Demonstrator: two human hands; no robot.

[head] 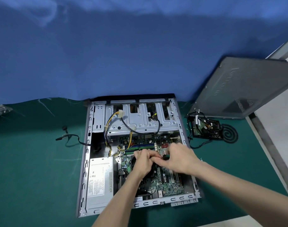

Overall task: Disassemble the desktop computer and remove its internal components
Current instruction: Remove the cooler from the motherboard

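As seen from above: blue cloth backdrop (140, 54) behind, green mat (33, 161) beneath. Leaning at far right, grey side panel (246, 89), embossed lettering too faint to read. Lying open mid-mat, desktop case (87, 161). Inside, power supply (100, 179) at near left, label print and barcode too small to read; drive cage (140, 122) at far end; motherboard (169, 185) at near right, partly hidden by both forearms. Right of case, removed black module (205, 128) with tangled wires, beside coiled cable (229, 134). Left of case, loose black cable (69, 138). Over board, left hand (143, 161) curled, hold hidden; right hand (179, 159) pinching small dark part (164, 156).
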